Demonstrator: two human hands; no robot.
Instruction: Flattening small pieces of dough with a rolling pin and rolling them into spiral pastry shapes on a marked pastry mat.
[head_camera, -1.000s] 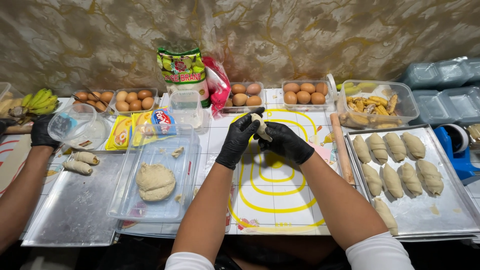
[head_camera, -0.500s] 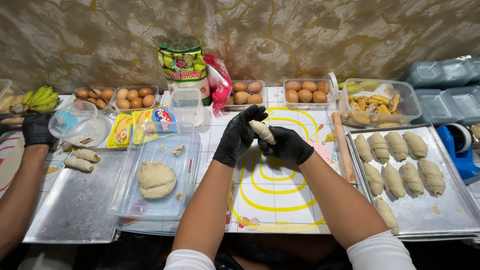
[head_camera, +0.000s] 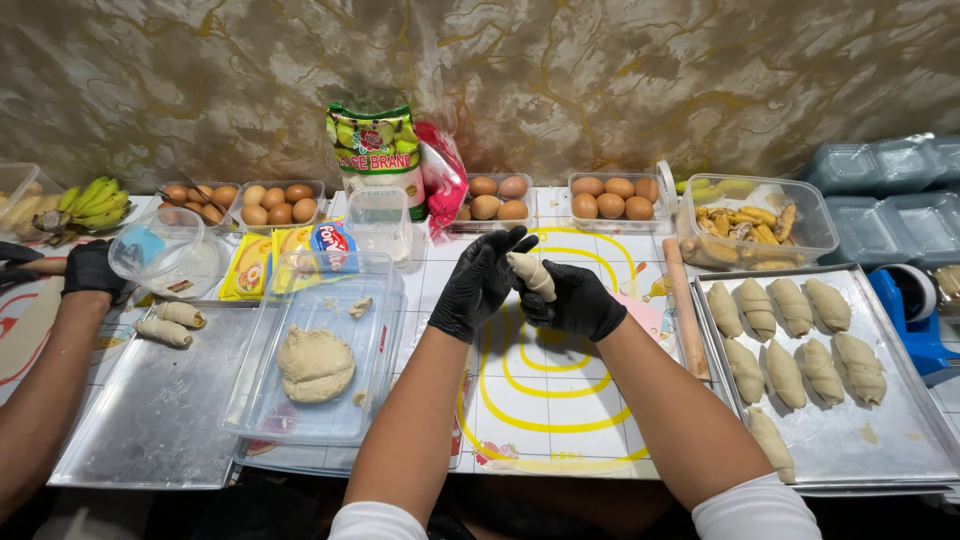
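Note:
Both my hands wear black gloves and meet above a white mat with yellow rings (head_camera: 560, 400). My left hand (head_camera: 476, 285) and my right hand (head_camera: 578, 300) together hold a small roll of pale dough (head_camera: 531, 274), which stands tilted between the fingers. A clear tub (head_camera: 310, 350) to the left holds a lump of dough (head_camera: 314, 364). On the right a metal tray (head_camera: 850, 440) carries several shaped dough rolls (head_camera: 790, 350). A wooden rolling pin (head_camera: 686, 305) lies between the mat and that tray.
Egg boxes (head_camera: 610, 195), a green flour bag (head_camera: 377, 155), a tub of fried banana pieces (head_camera: 755, 222) and bananas (head_camera: 92, 200) line the back. Another person's gloved hand (head_camera: 92, 270) works at the left over a second tray (head_camera: 150, 410) with two rolls (head_camera: 170, 322).
My hands have turned the dough roll more upright between the fingers and drifted slightly. The other person's hand at the left shifted a little.

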